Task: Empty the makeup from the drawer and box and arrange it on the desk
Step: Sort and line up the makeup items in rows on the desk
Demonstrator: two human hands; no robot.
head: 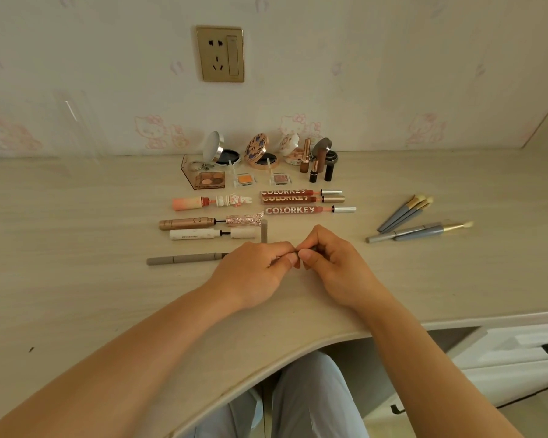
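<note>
A long grey makeup pencil [184,258] lies on the desk [76,295], its right end inside my left hand [253,273], whose fingers curl round it. My right hand [332,263] meets the left at the fingertips and pinches a small dark piece that is mostly hidden. A grey cap [264,231] lies just behind my hands. Further back sit three COLORKEY lip glosses [301,200], opened mascaras [209,228], a pink lip tube [203,202], eyeshadow palettes [210,180], open compacts [260,153] and lipsticks [317,165].
Several grey-handled brushes [405,218] lie at the right of the desk. A wall socket [220,53] is above the makeup. The desk's curved front edge is close to my legs, and white drawers [519,349] stand at the lower right.
</note>
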